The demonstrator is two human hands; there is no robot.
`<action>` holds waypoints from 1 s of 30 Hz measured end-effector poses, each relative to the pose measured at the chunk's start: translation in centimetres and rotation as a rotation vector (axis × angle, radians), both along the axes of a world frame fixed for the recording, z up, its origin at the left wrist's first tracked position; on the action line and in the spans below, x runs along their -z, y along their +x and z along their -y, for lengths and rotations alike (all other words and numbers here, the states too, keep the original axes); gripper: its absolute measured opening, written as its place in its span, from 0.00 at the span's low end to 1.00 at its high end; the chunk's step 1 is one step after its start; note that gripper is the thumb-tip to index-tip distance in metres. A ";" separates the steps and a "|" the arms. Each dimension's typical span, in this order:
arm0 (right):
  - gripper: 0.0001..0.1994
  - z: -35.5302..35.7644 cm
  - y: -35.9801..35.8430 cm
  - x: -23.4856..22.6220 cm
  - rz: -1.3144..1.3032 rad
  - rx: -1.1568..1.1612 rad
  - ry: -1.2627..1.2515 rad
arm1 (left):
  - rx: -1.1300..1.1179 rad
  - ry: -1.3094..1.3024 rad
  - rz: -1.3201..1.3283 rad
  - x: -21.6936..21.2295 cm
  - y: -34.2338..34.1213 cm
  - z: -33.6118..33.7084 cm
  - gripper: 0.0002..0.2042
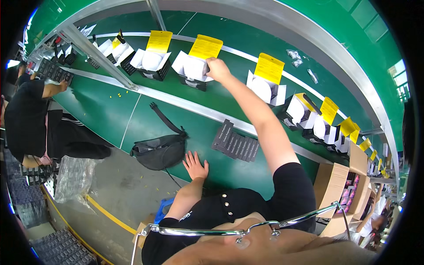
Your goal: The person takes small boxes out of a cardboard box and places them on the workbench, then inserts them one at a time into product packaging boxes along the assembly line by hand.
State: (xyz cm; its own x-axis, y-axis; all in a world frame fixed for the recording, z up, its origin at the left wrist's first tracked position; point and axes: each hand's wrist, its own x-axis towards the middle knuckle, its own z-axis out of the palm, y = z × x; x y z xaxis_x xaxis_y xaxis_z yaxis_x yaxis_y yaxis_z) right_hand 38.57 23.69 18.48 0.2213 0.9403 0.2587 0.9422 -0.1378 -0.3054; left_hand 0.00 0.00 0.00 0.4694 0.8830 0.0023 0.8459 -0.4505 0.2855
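My right arm reaches across to an open black box (193, 82) with white inner flaps and a raised yellow lid flap (206, 47). My right hand (217, 70) is closed at the box's right side, its fingers round a small dark piece that they mostly cover. A rounded white item (194, 67) fills the box. My left hand (195, 166) lies flat on the green table with spread fingers, holding nothing. Beside it rests a black waist bag (160, 151) with its strap stretched out. Several small dark flat boxes (236, 143) lie in a row to its right.
More open boxes (152, 62) with yellow flaps line the green belt on both sides. A metal rail (176, 100) divides belt from table. An open carton (329, 185) stands at right. Small plastic bags (294, 57) lie beyond the belt. A co-worker (28, 115) handles a dark tray at left.
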 end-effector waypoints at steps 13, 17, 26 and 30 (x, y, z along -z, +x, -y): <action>0.14 11.5 8.9 -0.6 0.218 -0.030 -0.482 | 0.013 0.016 -0.009 0.1 1.3 -0.7 0.36; 0.10 13.6 9.6 2.4 0.270 0.071 -0.474 | 0.006 0.016 0.003 0.3 0.9 1.1 0.35; 0.11 13.2 9.0 2.1 0.317 0.120 -0.488 | -0.014 0.025 0.016 0.6 0.6 2.5 0.35; 0.13 15.9 10.1 7.1 0.390 0.158 -0.405 | 0.000 0.042 0.022 0.2 0.7 2.9 0.35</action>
State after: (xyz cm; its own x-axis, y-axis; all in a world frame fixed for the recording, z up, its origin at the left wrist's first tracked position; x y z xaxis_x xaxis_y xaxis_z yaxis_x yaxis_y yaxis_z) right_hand 48.64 7.74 11.40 0.3276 0.9445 -0.0239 0.9329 -0.3194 0.1663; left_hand 0.71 -2.86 -0.20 0.4691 0.8817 0.0495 0.8395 -0.4626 0.2851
